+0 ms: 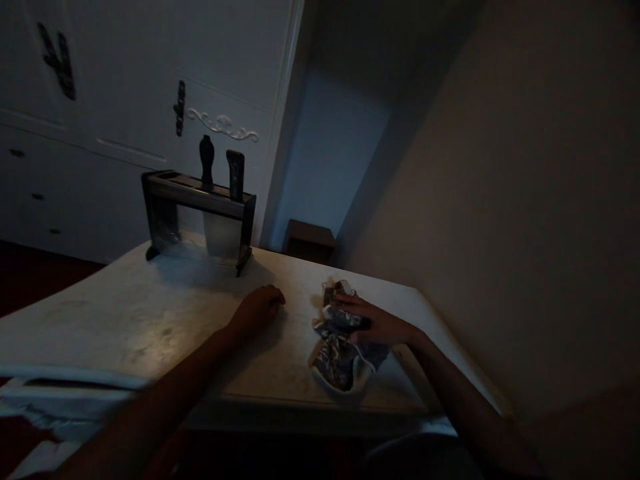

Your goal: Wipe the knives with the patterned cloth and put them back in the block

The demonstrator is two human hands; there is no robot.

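Note:
My right hand [380,323] is on a crumpled, dark patterned cloth [337,363] with pale edges, at the right part of the white tabletop [195,320]. Its fingers bend over the upper folds and grip them; the thumb side is partly lost in shadow. To the left, my left hand [257,310] rests on the tabletop with its fingers curled in, and I see nothing in it. Some distance separates it from the cloth. Beyond it stands a knife block [200,193] with clear sides, from which two dark handles stick up; a broad blade shows inside.
A white wardrobe [130,73] with dark handles rises behind the table. The wall [510,200] runs close along the right side. A small brown box-like piece [310,233] sits past the table's far edge. The light is dim.

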